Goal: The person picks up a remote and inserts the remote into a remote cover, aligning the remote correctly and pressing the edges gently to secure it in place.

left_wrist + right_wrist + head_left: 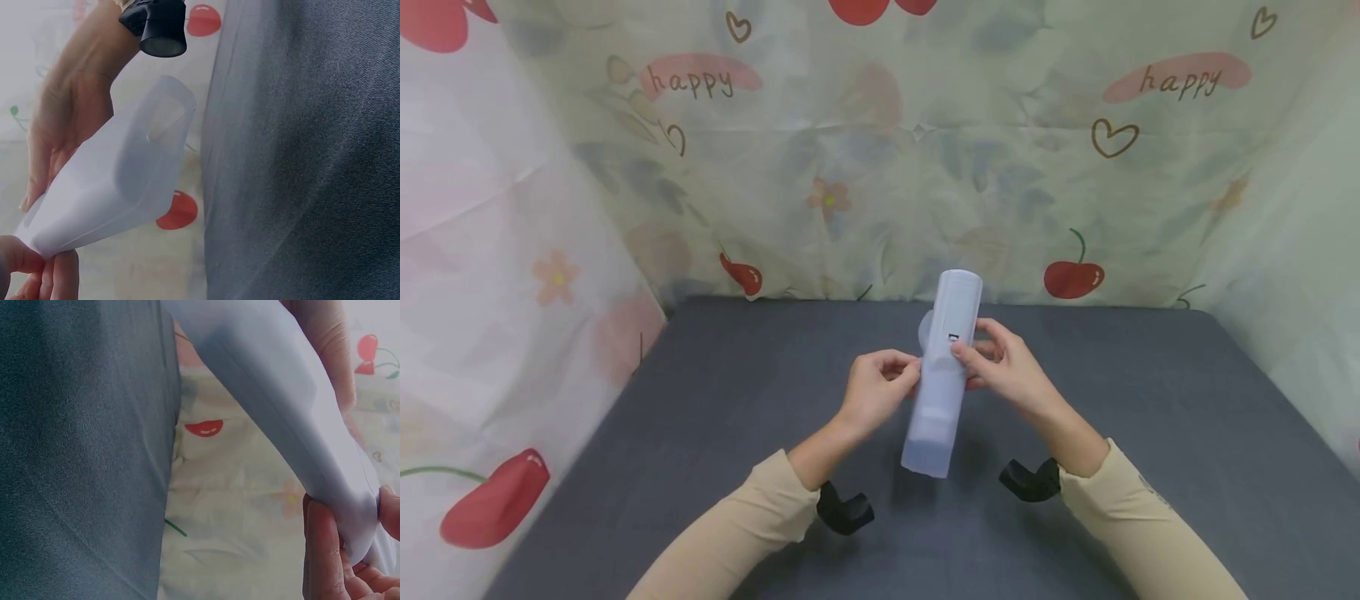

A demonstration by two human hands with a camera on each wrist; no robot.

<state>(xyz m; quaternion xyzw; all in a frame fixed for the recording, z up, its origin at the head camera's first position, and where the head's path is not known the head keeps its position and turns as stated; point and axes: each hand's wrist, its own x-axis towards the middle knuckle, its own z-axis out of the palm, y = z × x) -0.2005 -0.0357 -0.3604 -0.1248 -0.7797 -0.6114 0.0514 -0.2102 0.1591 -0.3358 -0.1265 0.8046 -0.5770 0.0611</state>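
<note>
A long, white, translucent plastic tube [942, 375] is held up at a slight tilt between both hands, close over the dark table. Its upper part carries a small dark mark, and a rounded clear piece [925, 331] sticks out at its left side. In the left wrist view the tube [106, 175] turns its hollow lower end to the camera. My left hand [880, 385] pinches at the tube's left edge with thumb and fingertips. From the right, my right hand [1011, 371] grips the tube, thumb on the front below the mark and fingers partly hidden behind it.
A dark grey cloth covers the table [737, 400]. Behind it hangs a printed curtain [917, 167] with cherries and hearts, and similar sheets close off both sides. Black wrist mounts [1032, 481] protrude inward below each cuff.
</note>
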